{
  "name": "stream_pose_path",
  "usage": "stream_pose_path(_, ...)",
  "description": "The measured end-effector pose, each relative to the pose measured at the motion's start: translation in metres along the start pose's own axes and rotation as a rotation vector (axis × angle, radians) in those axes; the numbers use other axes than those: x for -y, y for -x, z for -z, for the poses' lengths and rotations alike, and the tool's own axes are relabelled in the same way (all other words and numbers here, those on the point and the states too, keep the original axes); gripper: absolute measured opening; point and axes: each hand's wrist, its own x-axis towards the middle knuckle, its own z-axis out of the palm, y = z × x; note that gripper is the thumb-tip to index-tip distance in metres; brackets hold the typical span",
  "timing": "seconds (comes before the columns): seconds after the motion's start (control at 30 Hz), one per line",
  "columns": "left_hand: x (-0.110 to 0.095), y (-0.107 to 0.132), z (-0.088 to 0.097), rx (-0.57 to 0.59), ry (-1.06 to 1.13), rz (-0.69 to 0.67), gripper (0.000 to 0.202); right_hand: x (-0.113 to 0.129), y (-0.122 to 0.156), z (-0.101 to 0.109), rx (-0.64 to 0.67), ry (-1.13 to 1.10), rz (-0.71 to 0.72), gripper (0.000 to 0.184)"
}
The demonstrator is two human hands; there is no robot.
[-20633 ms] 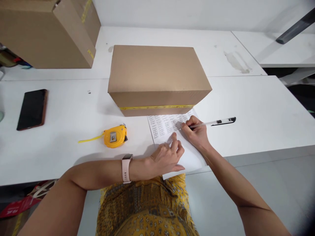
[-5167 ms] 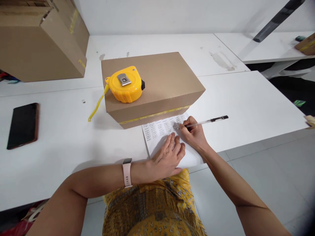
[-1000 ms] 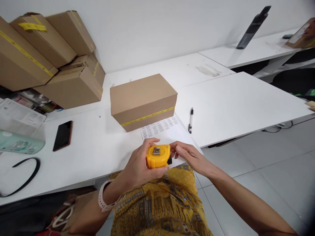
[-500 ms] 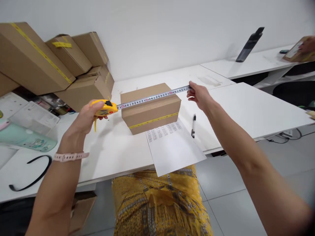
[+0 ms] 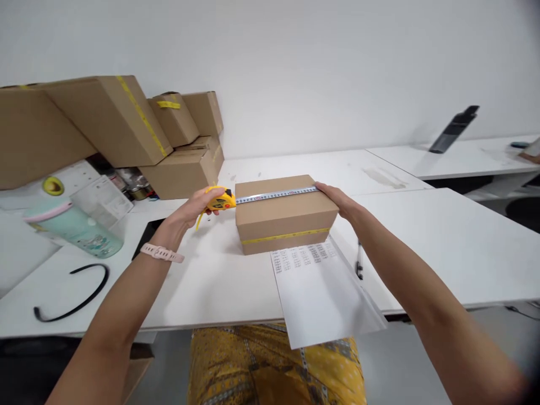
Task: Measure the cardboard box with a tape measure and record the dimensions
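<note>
A closed cardboard box (image 5: 287,209) with a yellow tape strip along its front side sits on the white table. My left hand (image 5: 192,209) is closed around the yellow case of a tape measure (image 5: 223,199), just off the box's left edge. Its metal blade (image 5: 274,195) runs across the box top from left to right. At the right edge of the box, my right hand (image 5: 337,198) holds the blade's end; its fingertips are partly hidden. Under the front of the box lies a printed sheet (image 5: 324,304) that overhangs the table edge.
Several cardboard boxes (image 5: 181,174) are stacked at the back left. A teal tumbler (image 5: 80,228) and a black band (image 5: 90,301) lie at the left. Beside my right forearm is a pen (image 5: 359,264). A dark bottle (image 5: 453,130) stands at the back right.
My right hand has come in to the box's right edge, and less blade is drawn out. The blade now lies closer along the box top. My view has shifted.
</note>
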Motion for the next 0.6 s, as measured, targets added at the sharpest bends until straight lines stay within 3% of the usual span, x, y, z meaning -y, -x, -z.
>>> stream_pose_path(0.1,0.002,0.003,-0.001,0.017,0.019,0.009,0.053,-0.001,-0.003,-0.002,0.031,-0.012,-0.085,0.046)
stream_pose_path(0.6,0.002,-0.003,0.008,0.125,0.041,0.023,0.054,-0.008,-0.012,0.0,0.037,-0.002,-0.094,0.044)
